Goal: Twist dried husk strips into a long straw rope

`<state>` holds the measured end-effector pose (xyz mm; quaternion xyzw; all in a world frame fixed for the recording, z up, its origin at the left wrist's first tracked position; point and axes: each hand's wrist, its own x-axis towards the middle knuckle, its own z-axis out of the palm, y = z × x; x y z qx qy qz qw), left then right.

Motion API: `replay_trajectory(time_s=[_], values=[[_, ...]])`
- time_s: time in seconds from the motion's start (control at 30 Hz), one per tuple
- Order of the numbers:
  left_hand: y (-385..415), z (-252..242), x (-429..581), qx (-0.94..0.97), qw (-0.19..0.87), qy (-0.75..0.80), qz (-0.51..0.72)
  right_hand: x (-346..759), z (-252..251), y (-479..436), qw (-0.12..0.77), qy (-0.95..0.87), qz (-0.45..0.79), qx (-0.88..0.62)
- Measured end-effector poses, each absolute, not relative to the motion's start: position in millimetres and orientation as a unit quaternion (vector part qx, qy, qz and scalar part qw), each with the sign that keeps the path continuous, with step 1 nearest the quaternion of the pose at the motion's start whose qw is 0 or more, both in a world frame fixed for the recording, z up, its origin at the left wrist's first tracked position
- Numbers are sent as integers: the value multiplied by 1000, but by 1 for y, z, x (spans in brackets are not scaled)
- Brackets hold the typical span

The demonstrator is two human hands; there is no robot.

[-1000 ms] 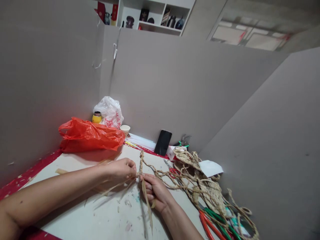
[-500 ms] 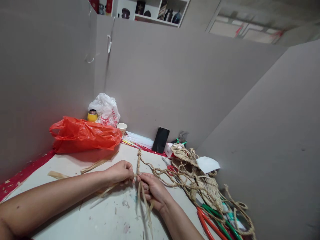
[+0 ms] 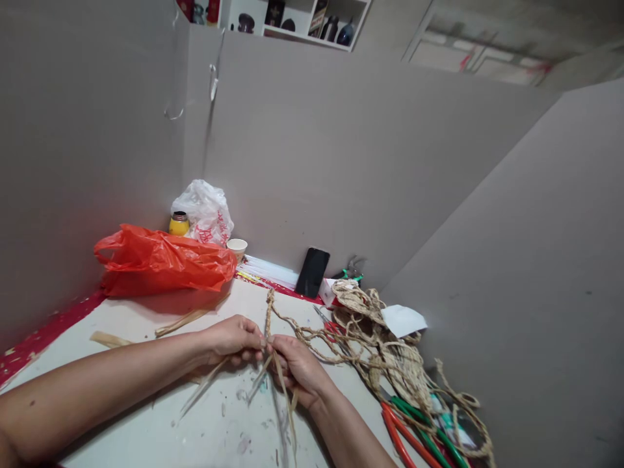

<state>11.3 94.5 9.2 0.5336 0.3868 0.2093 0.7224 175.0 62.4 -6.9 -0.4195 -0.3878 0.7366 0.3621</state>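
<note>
My left hand [image 3: 234, 338] and my right hand [image 3: 298, 367] meet at the middle of the white table [image 3: 146, 416], both pinched on loose straw strands [image 3: 285, 396] at the near end of a braided straw cord [image 3: 268, 312]. The braid runs away from my fingers toward the back wall. Loose strand ends fan out below my hands over the tabletop. A longer run of the same braid [image 3: 312, 338] leads right into a heap of braided straw rope [image 3: 390, 354].
An orange plastic bag [image 3: 160, 260], a white bag [image 3: 205, 209], a yellow jar [image 3: 178, 223] and a paper cup [image 3: 237, 247] sit at the back left. A black phone [image 3: 312, 272] leans on the grey partition. Red and green handled tools [image 3: 414, 435] lie at the right.
The view has shifted slightly. My fingers have worked the strands: the loose ends now spread further apart below my hands. Both hands stay at the braid's near end.
</note>
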Motion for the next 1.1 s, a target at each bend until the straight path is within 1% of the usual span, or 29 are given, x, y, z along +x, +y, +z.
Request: replay_trajectory(time_s=[0.17,0.3,0.43,0.6,0.77,0.9,1.0,1.1], values=[[97,10,11,541,706,397,227,175,-1,61,354,-387,748,-406],[98,6,13,571,663,418,243,175,1,60,358,-372,762,-391],[98,0,14,617,624,391,275,175,-1,61,345,-379,757,-405],[95,4,12,631,624,398,232,175,-1,59,329,-419,719,-447],[97,7,9,605,663,399,187,176,-1,59,304,-497,638,-503],[99,5,10,578,696,398,150,177,-3,60,292,-605,523,-525],[100,6,12,571,689,423,138,176,-7,60,284,-665,431,-539],[100,6,15,572,669,449,153,176,-9,58,271,-697,357,-560]])
